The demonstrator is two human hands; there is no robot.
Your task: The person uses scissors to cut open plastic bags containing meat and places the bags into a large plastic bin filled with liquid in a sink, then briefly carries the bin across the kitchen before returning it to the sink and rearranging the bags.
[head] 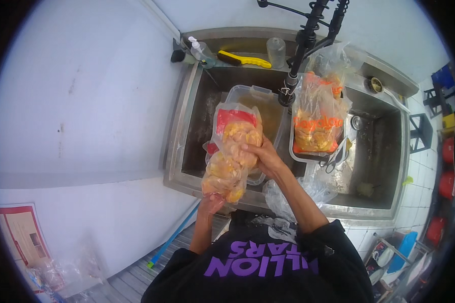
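Both my hands hold a clear plastic bag of raw chicken pieces [227, 163] with a red printed panel, above the left basin. My left hand [212, 203] supports its lower end from below. Around its right side, my right hand [263, 153] is closed, thumb on top. Under the bag, a clear plastic tub [276, 102] with cloudy liquid stands in the left sink basin [197, 125]; part of another red-marked bag shows behind the held one. Right of it, a clear bag with orange print and yellowish pieces [314, 128] rests on a tray [301, 158].
A black spring faucet [288, 92] hangs between the basins. Scissors [337, 155] lie beside the tray. Crumpled clear plastic [288, 193] covers part of the front edge. Along the back ledge are a pump bottle [203, 55], a yellow-handled brush [246, 60] and a clear jar [276, 52].
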